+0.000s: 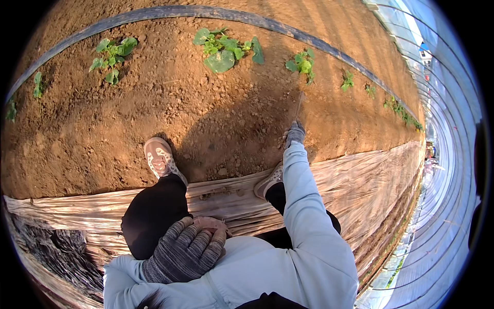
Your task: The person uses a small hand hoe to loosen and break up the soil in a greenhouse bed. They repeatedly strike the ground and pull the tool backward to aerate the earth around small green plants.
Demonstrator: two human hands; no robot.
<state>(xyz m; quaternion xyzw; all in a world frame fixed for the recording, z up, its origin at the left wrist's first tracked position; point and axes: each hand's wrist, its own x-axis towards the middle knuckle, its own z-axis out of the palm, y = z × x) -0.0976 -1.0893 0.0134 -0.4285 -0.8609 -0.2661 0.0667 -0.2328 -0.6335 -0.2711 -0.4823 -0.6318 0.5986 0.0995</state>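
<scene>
My right hand (296, 133), in a grey knit glove, reaches out over the soil. It grips a thin stick-like tool (299, 106) whose far end points at the ground just below a small leafy seedling (303, 65). My left hand (184, 251), in a striped grey knit glove, is close to my body beside my bent knee. Its fingers curl over a rounded pinkish object (210, 223), mostly hidden by the hand. A larger broad-leaved plant (227, 50) grows in the bed ahead, with another plant (114, 56) to its left.
A dark flat hose (193, 12) runs across the bed behind the plants. My shoes (158, 156) stand at the soil's edge and on wrinkled plastic sheeting (359, 174). Dark crumpled film (58, 247) lies at lower left. Ribbed greenhouse walls (444, 96) curve along the right.
</scene>
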